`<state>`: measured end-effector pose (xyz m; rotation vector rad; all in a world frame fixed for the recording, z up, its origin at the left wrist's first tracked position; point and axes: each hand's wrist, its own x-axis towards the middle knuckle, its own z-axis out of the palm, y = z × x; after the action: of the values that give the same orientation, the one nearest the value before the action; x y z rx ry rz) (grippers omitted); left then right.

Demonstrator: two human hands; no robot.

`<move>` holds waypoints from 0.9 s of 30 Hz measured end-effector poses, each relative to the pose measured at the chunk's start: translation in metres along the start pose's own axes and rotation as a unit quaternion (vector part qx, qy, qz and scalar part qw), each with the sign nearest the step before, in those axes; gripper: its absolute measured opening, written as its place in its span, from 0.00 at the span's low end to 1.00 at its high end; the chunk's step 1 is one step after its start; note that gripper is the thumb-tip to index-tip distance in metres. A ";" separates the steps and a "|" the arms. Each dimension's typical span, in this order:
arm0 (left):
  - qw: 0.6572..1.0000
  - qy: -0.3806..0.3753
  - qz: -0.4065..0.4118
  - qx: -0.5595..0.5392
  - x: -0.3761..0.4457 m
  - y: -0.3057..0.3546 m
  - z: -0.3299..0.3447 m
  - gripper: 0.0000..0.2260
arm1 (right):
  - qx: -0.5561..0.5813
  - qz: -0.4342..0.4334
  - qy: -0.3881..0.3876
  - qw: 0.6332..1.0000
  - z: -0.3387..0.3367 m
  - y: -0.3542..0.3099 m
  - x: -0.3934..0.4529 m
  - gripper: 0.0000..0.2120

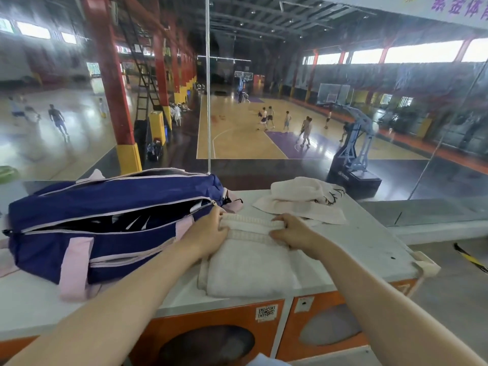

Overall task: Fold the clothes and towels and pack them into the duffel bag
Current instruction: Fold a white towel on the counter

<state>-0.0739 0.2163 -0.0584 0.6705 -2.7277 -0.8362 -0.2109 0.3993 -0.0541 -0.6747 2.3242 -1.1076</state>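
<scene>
2 hands on 1 folded towel (248, 262), lying on the surface (369, 239) just right of the duffel bag (105, 207). My left hand (208, 231) and right hand (293, 231) pinch its far ribbed edge, fingers curled. Long axis runs toward me. Bag's open zipper lies left, nearer my left hand.

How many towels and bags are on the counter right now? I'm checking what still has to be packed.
Towels: 2, the white towel held at its far edge by the left hand and right hand, and the crumpled towel behind it
Duffel bags: 1, the navy and pink duffel bag, its zip open
Total: 3
</scene>
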 end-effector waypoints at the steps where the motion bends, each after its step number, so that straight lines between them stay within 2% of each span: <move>1: 1.000 -0.005 0.018 0.013 0.004 -0.003 0.008 0.16 | -0.020 0.007 0.015 1.000 0.008 0.007 0.005 0.15; 5: 0.989 0.024 0.076 0.128 0.012 -0.014 0.028 0.20 | -0.051 -0.025 0.074 0.996 0.026 0.020 0.013 0.18; 7: 0.966 0.060 0.185 0.170 0.010 -0.019 0.032 0.19 | -0.067 -0.051 0.089 0.992 0.032 0.026 0.013 0.17; 9: 0.958 0.022 0.260 0.120 0.003 -0.019 0.033 0.19 | -0.073 -0.063 0.100 0.990 0.038 0.031 0.011 0.18; 12: 0.973 -0.095 0.205 0.044 -0.011 -0.011 0.039 0.18 | -0.087 -0.056 0.127 0.987 0.042 0.034 0.008 0.23; 14: 0.968 -0.121 0.188 0.113 -0.019 -0.009 0.048 0.23 | -0.102 -0.025 0.140 0.985 0.040 0.034 0.007 0.25; 18: 0.957 -0.106 0.189 0.192 -0.029 -0.014 0.061 0.27 | -0.130 0.069 0.087 0.985 0.032 0.029 0.008 0.29; 21: 0.954 -0.103 0.184 0.215 -0.030 -0.012 0.065 0.28 | -0.084 0.107 0.026 0.990 0.028 0.016 -0.001 0.31; 23: 0.950 -0.111 0.181 0.228 -0.030 -0.011 0.066 0.28 | -0.023 0.116 -0.017 0.993 0.026 0.012 -0.007 0.29; 25: 0.956 -0.112 0.181 0.204 -0.030 -0.012 0.067 0.28 | 0.023 0.114 -0.039 0.992 0.027 0.013 -0.012 0.27; 27: 0.974 -0.099 0.172 0.109 -0.034 -0.016 0.067 0.27 | 0.074 0.112 -0.046 0.990 0.029 0.011 -0.018 0.20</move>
<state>-0.0605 0.2528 -0.1243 0.1414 -3.0179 -0.5525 -0.1821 0.4003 -0.0754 -0.3892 2.1528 -1.1069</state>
